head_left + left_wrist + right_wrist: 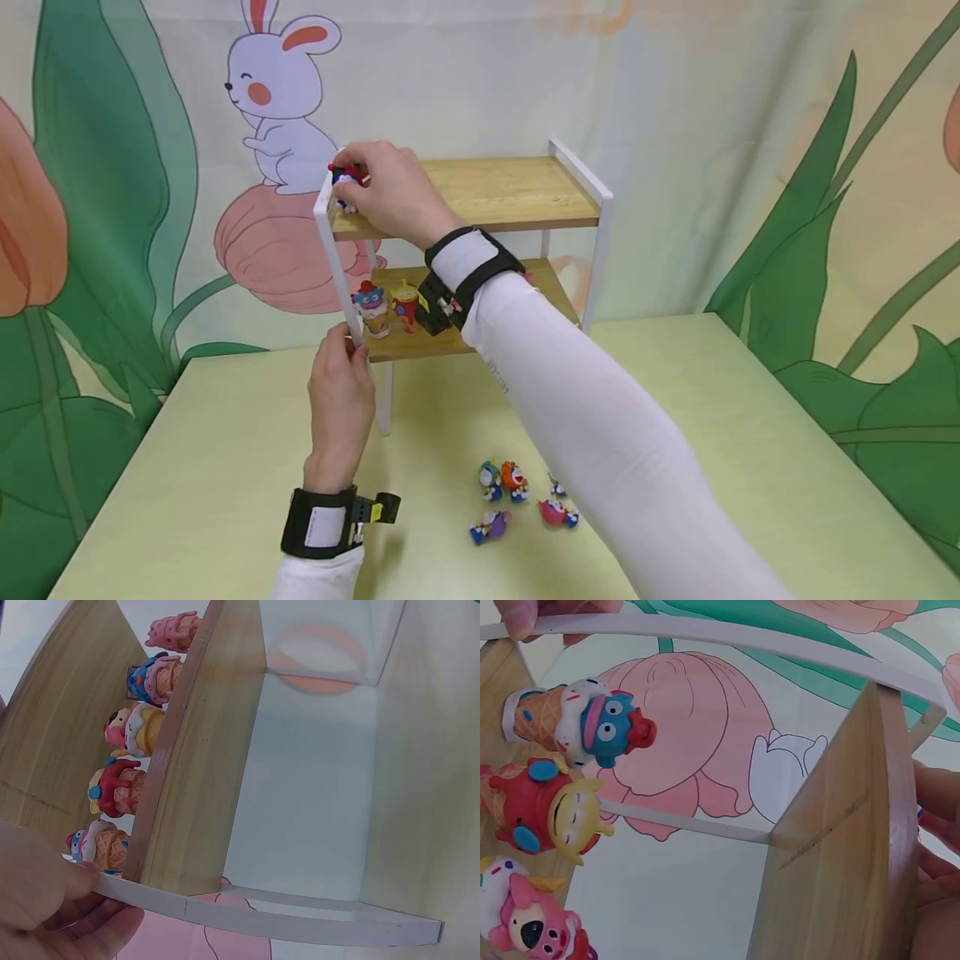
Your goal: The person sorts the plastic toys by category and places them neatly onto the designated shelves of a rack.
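A small shelf rack with white metal posts and two wooden boards stands on the table. My right hand [397, 187] pinches a small red, blue and white figurine [347, 177] at the left end of the top board [510, 187]; the fingers partly cover it. In the right wrist view only the edge of that hand [939, 844] shows beyond the top board. Lower down, my left hand [341, 400] grips the left white post [247, 921] beside the lower board, thumb on one side and fingers on the other.
On the lower board [196, 757] stands a row of ice-cream-cone figurines, among them a blue-faced one [607, 724], a red-and-yellow one [544, 806] and a pink one [540, 919]. Several small figurines, including an orange one [514, 482] and a purple one [492, 527], lie on the table [225, 467].
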The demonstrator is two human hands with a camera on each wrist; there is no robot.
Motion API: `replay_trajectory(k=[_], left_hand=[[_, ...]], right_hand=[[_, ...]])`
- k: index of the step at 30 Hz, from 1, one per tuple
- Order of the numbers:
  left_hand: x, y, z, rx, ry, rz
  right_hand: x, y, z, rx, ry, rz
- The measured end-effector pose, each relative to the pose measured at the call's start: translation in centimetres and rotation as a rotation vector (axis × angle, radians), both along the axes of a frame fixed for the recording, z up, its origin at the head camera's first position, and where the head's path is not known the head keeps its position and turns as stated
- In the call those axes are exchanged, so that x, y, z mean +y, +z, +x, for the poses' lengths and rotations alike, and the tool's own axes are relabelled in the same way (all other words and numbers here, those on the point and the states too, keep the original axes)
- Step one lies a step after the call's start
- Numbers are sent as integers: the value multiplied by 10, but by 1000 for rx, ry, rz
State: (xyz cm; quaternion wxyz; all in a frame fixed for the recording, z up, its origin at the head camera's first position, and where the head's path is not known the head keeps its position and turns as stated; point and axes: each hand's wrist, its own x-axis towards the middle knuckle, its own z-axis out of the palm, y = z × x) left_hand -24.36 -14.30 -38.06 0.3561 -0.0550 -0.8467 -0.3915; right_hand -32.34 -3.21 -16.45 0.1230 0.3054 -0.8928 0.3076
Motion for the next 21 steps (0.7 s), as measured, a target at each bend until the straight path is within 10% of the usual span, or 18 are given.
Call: replay_trajectory(k=[21], left_hand=[[-1, -2, 0, 22, -6, -8]], right_hand=[[34, 12, 29, 201, 22, -26]])
